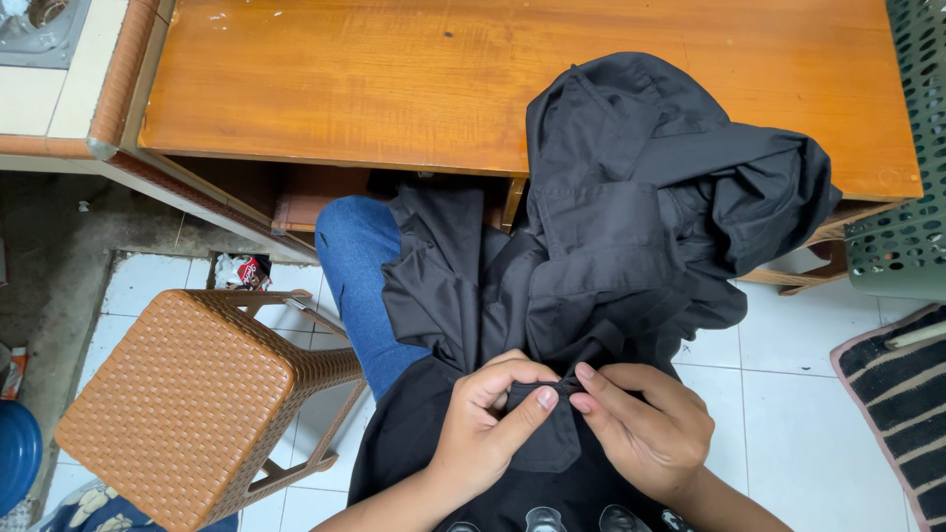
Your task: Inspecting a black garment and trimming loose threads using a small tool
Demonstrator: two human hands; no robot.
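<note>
Your left hand (488, 419) and right hand (641, 429) both pinch a fold of the black shirt (631, 227), which drapes toward twelve o'clock onto the wooden worktop (335, 79).

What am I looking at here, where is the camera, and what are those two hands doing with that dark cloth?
There is one picture, taken by a camera worn on a person's head, looking down at their own lap. No machine is involved, just two bare hands. The left hand and right hand pinch a small fold of a black garment between their fingertips. The garment drapes from the lap up onto a wooden table. A blue-jeaned knee shows beneath it. A brown woven stool stands on the white tiled floor, and a green perforated basket sits at the right edge.
</note>
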